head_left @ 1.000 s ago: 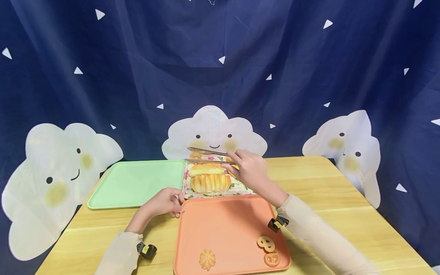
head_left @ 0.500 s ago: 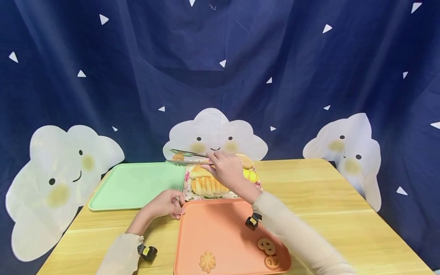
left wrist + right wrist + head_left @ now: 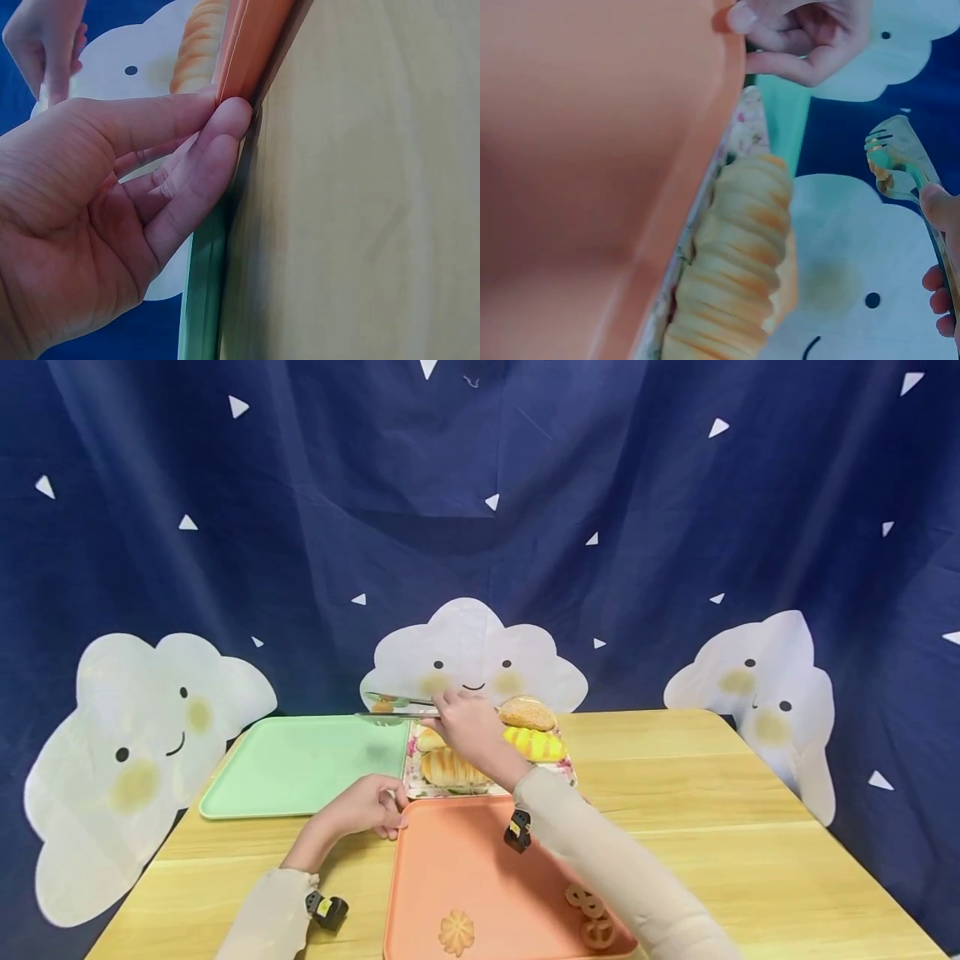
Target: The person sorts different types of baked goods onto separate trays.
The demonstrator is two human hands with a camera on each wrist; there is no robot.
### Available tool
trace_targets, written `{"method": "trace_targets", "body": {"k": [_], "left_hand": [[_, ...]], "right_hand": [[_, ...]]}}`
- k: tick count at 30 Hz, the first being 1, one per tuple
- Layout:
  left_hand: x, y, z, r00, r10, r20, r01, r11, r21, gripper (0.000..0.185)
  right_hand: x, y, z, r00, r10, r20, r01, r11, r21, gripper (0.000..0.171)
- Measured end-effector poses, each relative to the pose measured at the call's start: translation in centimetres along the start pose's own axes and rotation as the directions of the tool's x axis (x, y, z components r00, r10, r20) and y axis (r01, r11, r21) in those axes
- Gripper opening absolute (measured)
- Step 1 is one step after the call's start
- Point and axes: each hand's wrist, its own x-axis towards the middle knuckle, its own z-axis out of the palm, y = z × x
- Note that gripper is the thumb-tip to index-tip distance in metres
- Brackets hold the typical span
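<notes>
Holding bread, floral tray (image 3: 414, 774); right hand (image 3: 468, 731) grips tongs (image 3: 390, 707), left hand (image 3: 362, 806) pinches orange tray (image 3: 480, 868).

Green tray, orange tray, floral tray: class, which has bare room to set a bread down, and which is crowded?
The green tray is bare all over, left of the floral tray. The orange tray is free in its middle, between the left hand at its corner and the cookies near its front. The floral tray is crowded with breads.
</notes>
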Motion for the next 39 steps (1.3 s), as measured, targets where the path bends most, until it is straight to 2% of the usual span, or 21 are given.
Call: {"method": "trace_targets", "body": {"k": [7,13,17,23,30,39], "left_hand": [[0.2,-0.2,0.0,1.000,0.001,0.002,-0.001,1.000,-0.001,0.014],[0.1,-0.2,-0.1,1.000,0.007,0.002,-0.007,1.000,0.002,0.014],[0.0,-0.2,-0.2,1.000,0.001,0.005,-0.001,1.000,0.000,0.014],[0.0,-0.2,-0.2,1.000,0.001,0.010,-0.001,1.000,-0.011,0.015],[0.1,-0.1,-0.2,1.000,-0.003,0.008,0.003,1.000,-0.015,0.014],[0.0,0.0,0.0,1.000,-0.008,0.002,0.008,0.999,-0.042,0.016]], "right_hand": [[0.3,-0.7,1.3,0.984,0.068,0.164,-0.058,0.996,-0.067,0.040],[0.9,-1.0,1.7,0.941,0.106,0.322,-0.089,0.994,-0.068,0.039],[1.2,-1.2,1.9,0.914,0.103,0.393,-0.092,0.995,-0.048,0.039],[1.4,-1.4,2.5,0.884,0.094,0.458,-0.079,0.996,-0.051,0.038],[1.8,-1.4,3.1,0.872,0.091,0.482,-0.081,0.996,-0.043,0.038],[1.7,-1.3,3.4,0.841,0.100,0.531,-0.109,0.994,-0.015,0.036]]}}
